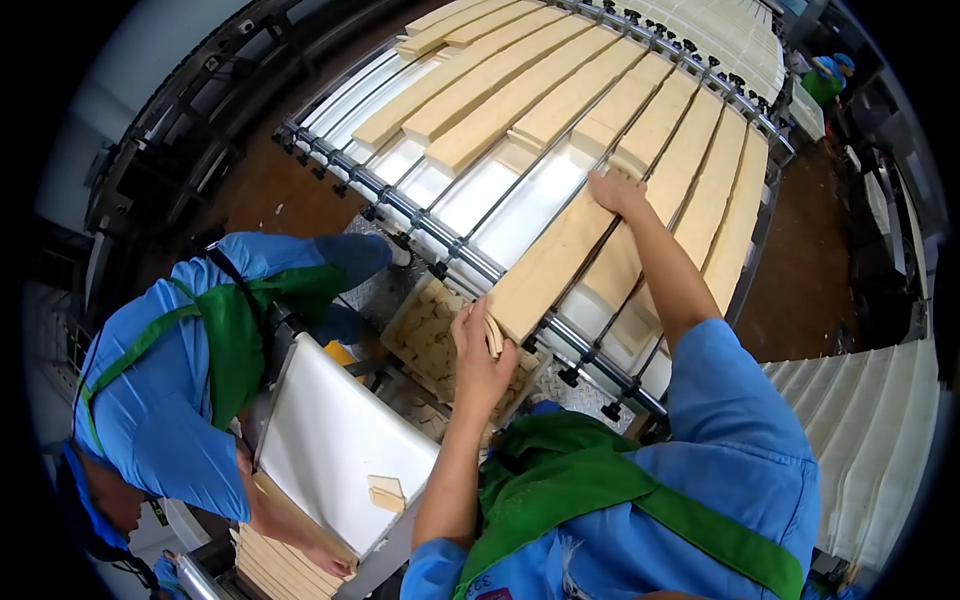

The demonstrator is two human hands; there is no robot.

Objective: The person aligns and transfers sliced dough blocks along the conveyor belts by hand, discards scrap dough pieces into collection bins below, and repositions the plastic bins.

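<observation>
A long pale-yellow slab [553, 262], like dough or pressed tofu, lies lengthwise on the white slatted conveyor [517, 207] in front of me. My right hand [618, 191] grips its far end, fingers curled over the edge. At the near end, my left hand [482, 352] is closed round a few thin curved offcuts [494, 335] of the same material, close against the slab's corner. Similar slabs [655, 135] lie in rows ahead and to the right, separated by thin dark rods.
A metal bar with black knobs [459, 250] runs along the conveyor's near edge. Below it is a crate of broken pieces [432, 335]. At left, a co-worker [170, 370] in a green apron bends by a white board [335, 440], over stacked strips [275, 570]. Pleated white sheeting [870, 430] is at right.
</observation>
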